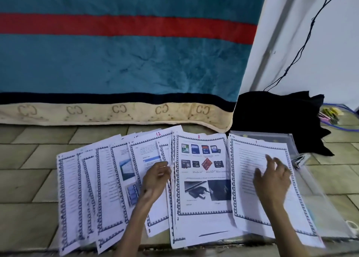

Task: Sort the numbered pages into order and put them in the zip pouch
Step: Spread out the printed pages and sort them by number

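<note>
Numbered pages with blue patterned borders lie fanned across the tiled floor. A fan of several overlapping sheets [91,194] spreads at the left, the rightmost marked 12 [149,153]. A page marked 8 [202,175] with memory-card pictures tops the middle stack. At the right, a page marked 1 [250,198] lies on the clear zip pouch [287,140]. My left hand [155,177] rests with curled fingers at the edge of the middle stack, between pages 12 and 8. My right hand [272,179] hovers blurred over page 1, fingers spread.
A teal blanket [124,62] with a red stripe and beige hem hangs behind the pages. A black cloth [279,116] lies behind the pouch. A stapler-like metal item [300,158] sits right of the pouch, coloured pens [330,114] farther back. A black cable [303,44] hangs on the wall.
</note>
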Demonstrator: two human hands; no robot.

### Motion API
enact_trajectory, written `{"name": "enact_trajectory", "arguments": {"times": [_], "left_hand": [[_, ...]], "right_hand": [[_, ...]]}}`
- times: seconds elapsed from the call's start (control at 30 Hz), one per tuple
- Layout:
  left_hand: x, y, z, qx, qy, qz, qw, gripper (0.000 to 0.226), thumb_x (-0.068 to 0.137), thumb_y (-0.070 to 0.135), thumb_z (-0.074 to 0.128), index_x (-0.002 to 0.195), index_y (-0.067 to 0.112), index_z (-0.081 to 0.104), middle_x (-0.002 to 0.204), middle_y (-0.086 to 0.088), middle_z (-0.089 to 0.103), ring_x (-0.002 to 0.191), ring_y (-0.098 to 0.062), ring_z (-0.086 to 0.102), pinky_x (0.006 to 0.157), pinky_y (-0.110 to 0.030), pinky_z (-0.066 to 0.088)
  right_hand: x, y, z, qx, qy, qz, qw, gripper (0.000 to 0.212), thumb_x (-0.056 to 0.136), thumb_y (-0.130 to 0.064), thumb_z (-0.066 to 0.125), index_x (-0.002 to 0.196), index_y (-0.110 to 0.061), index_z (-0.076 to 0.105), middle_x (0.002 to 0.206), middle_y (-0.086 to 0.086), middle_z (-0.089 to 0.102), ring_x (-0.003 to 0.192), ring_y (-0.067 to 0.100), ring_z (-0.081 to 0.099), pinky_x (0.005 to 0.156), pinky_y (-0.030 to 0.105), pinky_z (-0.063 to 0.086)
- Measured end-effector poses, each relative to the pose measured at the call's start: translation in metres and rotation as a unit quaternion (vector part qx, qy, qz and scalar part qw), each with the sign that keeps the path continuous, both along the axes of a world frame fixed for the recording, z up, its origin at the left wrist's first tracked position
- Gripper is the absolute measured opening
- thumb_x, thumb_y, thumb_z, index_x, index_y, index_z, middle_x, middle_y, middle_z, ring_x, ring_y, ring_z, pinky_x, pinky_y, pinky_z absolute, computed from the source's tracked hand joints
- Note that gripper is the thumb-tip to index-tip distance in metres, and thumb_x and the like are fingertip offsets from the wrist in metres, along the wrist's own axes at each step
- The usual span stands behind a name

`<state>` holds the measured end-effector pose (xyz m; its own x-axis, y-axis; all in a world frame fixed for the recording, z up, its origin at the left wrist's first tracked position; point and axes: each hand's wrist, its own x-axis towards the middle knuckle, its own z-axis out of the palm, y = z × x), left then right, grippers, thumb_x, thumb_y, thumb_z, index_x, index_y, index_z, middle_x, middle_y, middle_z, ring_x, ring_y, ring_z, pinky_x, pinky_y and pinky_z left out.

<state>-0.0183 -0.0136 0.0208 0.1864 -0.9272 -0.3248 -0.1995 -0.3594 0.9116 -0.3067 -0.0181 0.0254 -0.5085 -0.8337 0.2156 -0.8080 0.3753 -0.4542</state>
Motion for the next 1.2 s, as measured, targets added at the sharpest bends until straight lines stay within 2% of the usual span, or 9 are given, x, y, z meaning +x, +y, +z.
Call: {"name": "enact_trajectory", "arguments": {"times": [0.13, 0.23, 0.4, 0.57, 0.7, 0.9, 1.0, 1.07, 1.2], "left_hand": [[0.025, 0.012, -0.002, -0.026, -0.125, 0.008, 0.992, 0.034, 0.091, 0.015, 0.057, 0.125, 0.013, 0.053, 0.125, -0.006, 0.058, 0.110, -0.024, 0.059, 0.088, -0.022, 0.043], [0.035, 0.016, -0.001, -0.004, -0.121, 0.036, 0.992, 0.031, 0.092, 0.014, 0.053, 0.124, 0.014, 0.053, 0.113, -0.001, 0.058, 0.102, -0.016, 0.058, 0.077, -0.014, 0.037], [0.022, 0.012, 0.002, 0.047, 0.070, 0.070, 0.994, 0.020, 0.094, 0.002, 0.046, 0.111, 0.010, 0.050, 0.096, -0.007, 0.059, 0.075, -0.019, 0.059, 0.065, -0.025, 0.047], [0.001, -0.003, -0.004, 0.078, 0.018, -0.009, 0.997, 0.024, 0.095, 0.014, 0.041, 0.085, 0.016, 0.063, 0.096, -0.010, 0.063, 0.082, -0.021, 0.060, 0.082, -0.037, 0.054], [-0.017, -0.009, -0.002, 0.060, 0.020, -0.028, 0.998, 0.029, 0.085, 0.026, 0.054, 0.110, 0.017, 0.063, 0.107, -0.004, 0.068, 0.101, -0.021, 0.062, 0.096, -0.041, 0.049], [-0.013, -0.009, 0.000, -0.012, -0.013, 0.000, 1.000, 0.021, 0.090, 0.011, 0.050, 0.103, 0.014, 0.066, 0.101, -0.006, 0.069, 0.100, -0.022, 0.064, 0.089, -0.031, 0.050], [0.010, -0.009, -0.001, -0.021, -0.022, 0.033, 0.999, 0.027, 0.089, 0.003, 0.049, 0.108, 0.008, 0.066, 0.104, -0.008, 0.069, 0.098, -0.022, 0.063, 0.084, -0.025, 0.049], [0.029, -0.005, -0.002, -0.025, 0.005, 0.062, 0.998, 0.026, 0.088, -0.001, 0.050, 0.107, 0.005, 0.066, 0.099, -0.006, 0.067, 0.092, -0.020, 0.062, 0.074, -0.020, 0.049], [0.062, 0.001, -0.007, -0.024, 0.094, 0.134, 0.986, 0.020, 0.086, -0.007, 0.053, 0.097, -0.001, 0.068, 0.088, -0.015, 0.070, 0.088, -0.030, 0.065, 0.084, -0.039, 0.051]], "right_hand": [[0.088, 0.000, 0.001, -0.029, -0.070, 0.215, 0.974, 0.031, 0.088, -0.017, 0.060, 0.117, -0.007, 0.062, 0.119, 0.015, 0.060, 0.112, 0.035, 0.049, 0.090, 0.041, 0.042], [0.146, 0.004, -0.004, 0.026, -0.103, 0.295, 0.949, 0.042, 0.089, -0.031, 0.058, 0.126, -0.011, 0.054, 0.124, 0.009, 0.056, 0.120, 0.029, 0.046, 0.098, 0.037, 0.038], [0.178, 0.002, -0.014, 0.089, -0.147, 0.278, 0.945, 0.057, 0.087, -0.035, 0.057, 0.137, -0.012, 0.039, 0.136, 0.011, 0.043, 0.127, 0.029, 0.035, 0.105, 0.036, 0.033], [0.172, 0.003, -0.016, 0.087, -0.226, 0.278, 0.929, 0.050, 0.087, -0.036, 0.036, 0.127, -0.010, 0.050, 0.124, 0.008, 0.059, 0.118, 0.029, 0.051, 0.097, 0.033, 0.041], [0.167, 0.007, 0.001, 0.050, -0.283, 0.285, 0.914, 0.030, 0.099, -0.014, 0.037, 0.116, -0.001, 0.058, 0.103, 0.005, 0.062, 0.093, 0.016, 0.053, 0.073, 0.014, 0.032], [0.176, 0.007, 0.002, 0.033, -0.275, 0.314, 0.908, 0.031, 0.100, -0.014, 0.036, 0.092, -0.003, 0.064, 0.086, 0.009, 0.064, 0.067, 0.006, 0.052, 0.062, 0.004, 0.035], [0.187, 0.009, 0.011, 0.017, -0.303, 0.360, 0.883, 0.029, 0.098, -0.012, 0.041, 0.098, 0.002, 0.065, 0.090, 0.012, 0.067, 0.078, 0.013, 0.057, 0.067, 0.017, 0.042], [0.196, 0.008, 0.009, 0.043, -0.284, 0.395, 0.873, 0.029, 0.097, -0.016, 0.044, 0.112, 0.000, 0.064, 0.103, 0.005, 0.066, 0.085, 0.001, 0.057, 0.077, 0.009, 0.041], [0.215, 0.004, -0.004, 0.088, -0.161, 0.409, 0.894, 0.040, 0.095, -0.034, 0.045, 0.133, -0.020, 0.049, 0.137, 0.001, 0.049, 0.127, 0.017, 0.041, 0.104, 0.020, 0.028]]}}
